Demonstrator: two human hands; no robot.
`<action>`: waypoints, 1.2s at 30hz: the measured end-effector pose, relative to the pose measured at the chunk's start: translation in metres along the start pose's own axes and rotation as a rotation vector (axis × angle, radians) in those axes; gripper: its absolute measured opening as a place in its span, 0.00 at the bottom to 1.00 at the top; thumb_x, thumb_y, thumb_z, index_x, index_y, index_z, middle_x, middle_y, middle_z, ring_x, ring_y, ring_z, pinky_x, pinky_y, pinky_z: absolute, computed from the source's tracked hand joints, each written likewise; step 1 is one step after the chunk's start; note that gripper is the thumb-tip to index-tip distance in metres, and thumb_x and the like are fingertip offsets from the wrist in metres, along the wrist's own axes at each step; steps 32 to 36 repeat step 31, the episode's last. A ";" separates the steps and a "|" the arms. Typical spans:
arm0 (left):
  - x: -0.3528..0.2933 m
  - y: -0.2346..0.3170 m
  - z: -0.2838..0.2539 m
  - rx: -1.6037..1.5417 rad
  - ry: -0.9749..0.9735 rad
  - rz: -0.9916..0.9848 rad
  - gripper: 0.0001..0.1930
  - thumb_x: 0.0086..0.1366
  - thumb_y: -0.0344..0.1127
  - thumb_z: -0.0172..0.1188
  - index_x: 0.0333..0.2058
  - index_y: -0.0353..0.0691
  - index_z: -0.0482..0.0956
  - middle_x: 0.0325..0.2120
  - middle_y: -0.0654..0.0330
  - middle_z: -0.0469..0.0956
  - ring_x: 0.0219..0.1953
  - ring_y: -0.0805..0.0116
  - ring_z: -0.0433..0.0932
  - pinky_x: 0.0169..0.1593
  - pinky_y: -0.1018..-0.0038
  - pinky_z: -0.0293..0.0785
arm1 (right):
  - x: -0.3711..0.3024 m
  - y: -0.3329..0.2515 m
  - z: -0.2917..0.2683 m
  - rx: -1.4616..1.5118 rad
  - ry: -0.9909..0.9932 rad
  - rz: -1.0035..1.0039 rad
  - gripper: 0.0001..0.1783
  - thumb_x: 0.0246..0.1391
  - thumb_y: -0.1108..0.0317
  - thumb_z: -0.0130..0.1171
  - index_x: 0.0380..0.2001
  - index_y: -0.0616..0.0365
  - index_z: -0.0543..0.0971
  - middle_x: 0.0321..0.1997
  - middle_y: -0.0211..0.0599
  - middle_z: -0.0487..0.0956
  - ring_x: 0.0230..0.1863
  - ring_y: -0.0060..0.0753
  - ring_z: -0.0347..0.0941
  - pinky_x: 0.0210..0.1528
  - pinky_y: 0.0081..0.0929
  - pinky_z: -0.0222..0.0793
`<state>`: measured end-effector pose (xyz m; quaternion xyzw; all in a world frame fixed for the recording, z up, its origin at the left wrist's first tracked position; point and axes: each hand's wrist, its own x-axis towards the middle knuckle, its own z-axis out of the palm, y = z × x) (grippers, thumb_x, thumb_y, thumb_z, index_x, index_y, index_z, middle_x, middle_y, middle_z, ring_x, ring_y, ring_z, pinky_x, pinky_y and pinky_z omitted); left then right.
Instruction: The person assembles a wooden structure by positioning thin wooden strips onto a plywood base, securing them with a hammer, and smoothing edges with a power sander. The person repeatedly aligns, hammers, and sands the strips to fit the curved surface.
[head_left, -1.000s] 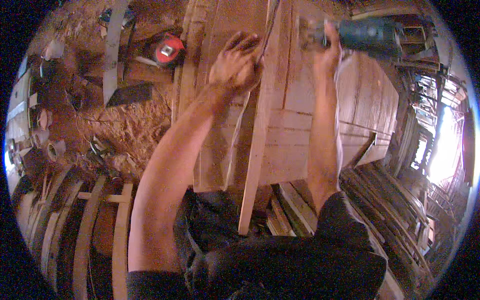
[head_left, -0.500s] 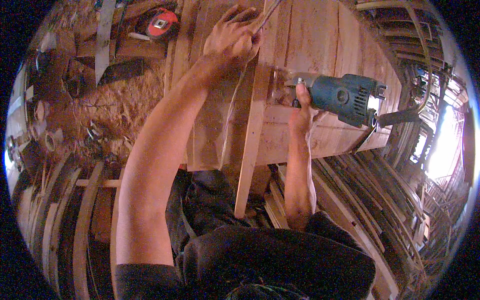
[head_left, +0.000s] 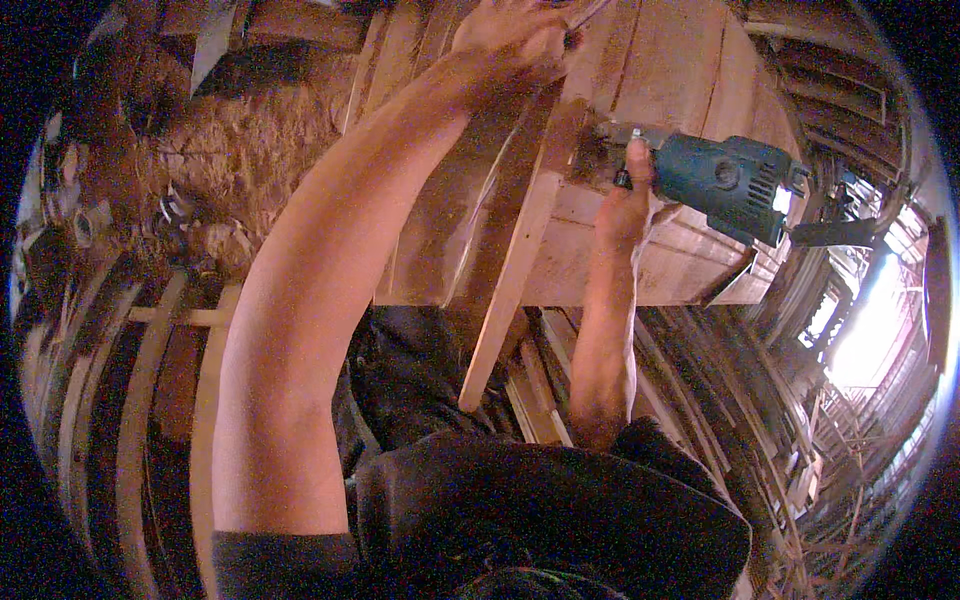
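My right hand (head_left: 625,205) is closed round the front of a teal power tool (head_left: 725,180) with a vented motor housing; the thumb lies along its upper side. The tool lies sideways over the planks, its front end beside a narrow wooden strip (head_left: 510,290). The strip slants across the wooden panel (head_left: 660,80) and sticks out past its near edge. My left hand (head_left: 515,40) is at the top edge of the picture, partly cut off. Its fingers are curled beside a thin, pale, rod-like piece (head_left: 588,12) whose kind I cannot make out.
Rough brown ground littered with shavings (head_left: 270,150) lies left of the panel. Long timber slats (head_left: 150,390) stretch along the lower left, and more stacked slats (head_left: 700,390) lie at the lower right. A bright opening (head_left: 870,325) shows at the far right.
The left hand has shifted up and right, partly out of the picture. The right hand and tool appear slightly further right and higher. The red tape measure is out of view.
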<state>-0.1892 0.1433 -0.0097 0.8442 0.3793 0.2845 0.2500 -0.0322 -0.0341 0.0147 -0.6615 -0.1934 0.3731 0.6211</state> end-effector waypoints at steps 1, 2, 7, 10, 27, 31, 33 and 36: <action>0.000 0.000 0.001 -0.008 -0.013 -0.003 0.26 0.73 0.39 0.45 0.66 0.34 0.69 0.63 0.46 0.73 0.72 0.58 0.63 0.79 0.62 0.46 | -0.001 0.000 0.000 0.014 -0.001 0.016 0.25 0.58 0.59 0.69 0.55 0.58 0.78 0.55 0.31 0.78 0.57 0.30 0.73 0.67 0.34 0.65; 0.000 0.001 0.002 -0.023 -0.025 -0.006 0.26 0.73 0.39 0.46 0.66 0.34 0.69 0.63 0.46 0.73 0.72 0.58 0.63 0.79 0.62 0.46 | -0.001 -0.001 0.000 0.020 -0.002 0.025 0.24 0.58 0.58 0.68 0.55 0.58 0.78 0.55 0.31 0.78 0.57 0.30 0.73 0.67 0.33 0.65; -0.008 -0.011 0.014 -0.004 -0.007 0.008 0.26 0.73 0.40 0.46 0.65 0.34 0.70 0.64 0.46 0.72 0.72 0.58 0.63 0.78 0.61 0.46 | -0.003 -0.004 0.006 0.011 -0.024 0.054 0.23 0.60 0.56 0.67 0.53 0.58 0.79 0.52 0.29 0.79 0.56 0.30 0.73 0.67 0.33 0.64; -0.001 -0.006 0.006 0.031 -0.046 0.039 0.26 0.73 0.40 0.46 0.64 0.32 0.71 0.64 0.46 0.72 0.71 0.57 0.63 0.78 0.61 0.46 | -0.003 -0.006 0.005 -0.038 0.009 0.004 0.24 0.60 0.56 0.67 0.54 0.58 0.78 0.53 0.30 0.79 0.58 0.30 0.73 0.68 0.33 0.64; 0.000 -0.008 0.013 0.027 -0.026 -0.023 0.28 0.74 0.42 0.47 0.67 0.32 0.67 0.66 0.45 0.70 0.71 0.57 0.63 0.78 0.63 0.46 | 0.001 0.009 0.006 0.004 0.070 -0.074 0.21 0.61 0.59 0.65 0.52 0.60 0.79 0.55 0.32 0.79 0.60 0.31 0.72 0.71 0.35 0.62; 0.003 -0.007 0.011 0.060 -0.085 -0.028 0.29 0.74 0.45 0.50 0.67 0.33 0.66 0.69 0.46 0.65 0.73 0.59 0.60 0.79 0.64 0.45 | -0.002 0.007 0.011 -0.012 0.129 -0.052 0.22 0.60 0.58 0.66 0.53 0.60 0.78 0.57 0.33 0.77 0.61 0.33 0.71 0.72 0.37 0.61; 0.003 -0.007 0.011 0.060 -0.085 -0.028 0.29 0.74 0.45 0.50 0.67 0.33 0.66 0.69 0.46 0.65 0.73 0.59 0.60 0.79 0.64 0.45 | -0.002 0.007 0.011 -0.012 0.129 -0.052 0.22 0.60 0.58 0.66 0.53 0.60 0.78 0.57 0.33 0.77 0.61 0.33 0.71 0.72 0.37 0.61; 0.003 -0.007 0.011 0.060 -0.085 -0.028 0.29 0.74 0.45 0.50 0.67 0.33 0.66 0.69 0.46 0.65 0.73 0.59 0.60 0.79 0.64 0.45 | -0.002 0.007 0.011 -0.012 0.129 -0.052 0.22 0.60 0.58 0.66 0.53 0.60 0.78 0.57 0.33 0.77 0.61 0.33 0.71 0.72 0.37 0.61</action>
